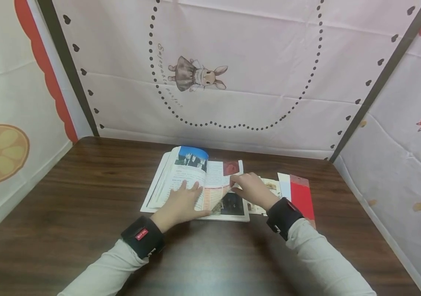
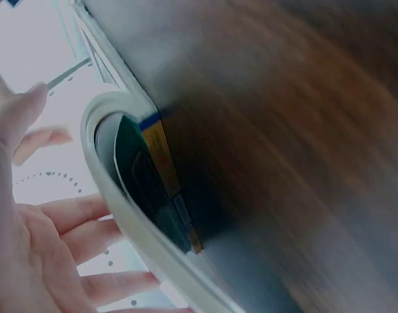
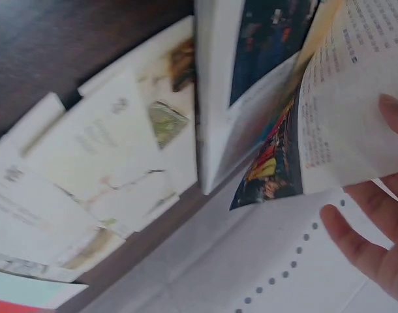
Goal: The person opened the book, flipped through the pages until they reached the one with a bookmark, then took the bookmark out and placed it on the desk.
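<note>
A thick open book (image 1: 188, 174) lies on the table, with printed text and photos on both sides. My left hand (image 1: 181, 203) rests on its left-hand pages with fingers spread. In the left wrist view, the straight fingers (image 2: 98, 238) lie along the curved page block (image 2: 130, 202). My right hand (image 1: 253, 189) pinches the edge of a single page (image 3: 355, 111), thumb on one face and fingers behind. That page is raised and bends over the right side of the book, where a dark photo (image 1: 232, 204) shows beneath it.
Several pale illustrated cards (image 3: 121, 137) are fanned out just right of the book, partly under my right forearm. Beyond them lies a red and white booklet or folder (image 1: 301, 197). Printed cloth walls (image 1: 247, 82) enclose the brown wooden table (image 1: 66, 205) at the back and sides.
</note>
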Demonstrator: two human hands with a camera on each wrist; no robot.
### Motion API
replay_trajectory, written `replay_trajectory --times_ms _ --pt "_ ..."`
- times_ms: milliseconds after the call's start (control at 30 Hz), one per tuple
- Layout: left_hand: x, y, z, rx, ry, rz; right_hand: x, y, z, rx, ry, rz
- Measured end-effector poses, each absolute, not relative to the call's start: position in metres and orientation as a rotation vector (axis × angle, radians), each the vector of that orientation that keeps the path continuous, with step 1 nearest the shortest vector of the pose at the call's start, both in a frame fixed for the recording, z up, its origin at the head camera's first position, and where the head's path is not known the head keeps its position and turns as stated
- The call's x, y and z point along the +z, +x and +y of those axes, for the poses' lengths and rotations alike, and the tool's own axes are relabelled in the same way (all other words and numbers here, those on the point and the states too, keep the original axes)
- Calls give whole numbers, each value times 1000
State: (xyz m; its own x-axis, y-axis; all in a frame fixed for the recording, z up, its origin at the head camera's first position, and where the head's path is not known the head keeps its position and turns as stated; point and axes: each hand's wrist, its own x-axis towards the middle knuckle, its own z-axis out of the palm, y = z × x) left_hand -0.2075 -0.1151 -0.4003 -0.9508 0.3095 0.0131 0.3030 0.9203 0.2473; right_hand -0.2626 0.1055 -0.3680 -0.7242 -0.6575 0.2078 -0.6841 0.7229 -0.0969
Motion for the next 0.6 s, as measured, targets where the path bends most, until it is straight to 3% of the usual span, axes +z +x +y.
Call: replay_trajectory --times_ms 300,600 --pt "-397 -209 -103 313 404 3156 -358 -261 93 347 1138 -2540" --pt "-397 -209 -103 473 325 3189 -364 -258 100 420 956 -2635"
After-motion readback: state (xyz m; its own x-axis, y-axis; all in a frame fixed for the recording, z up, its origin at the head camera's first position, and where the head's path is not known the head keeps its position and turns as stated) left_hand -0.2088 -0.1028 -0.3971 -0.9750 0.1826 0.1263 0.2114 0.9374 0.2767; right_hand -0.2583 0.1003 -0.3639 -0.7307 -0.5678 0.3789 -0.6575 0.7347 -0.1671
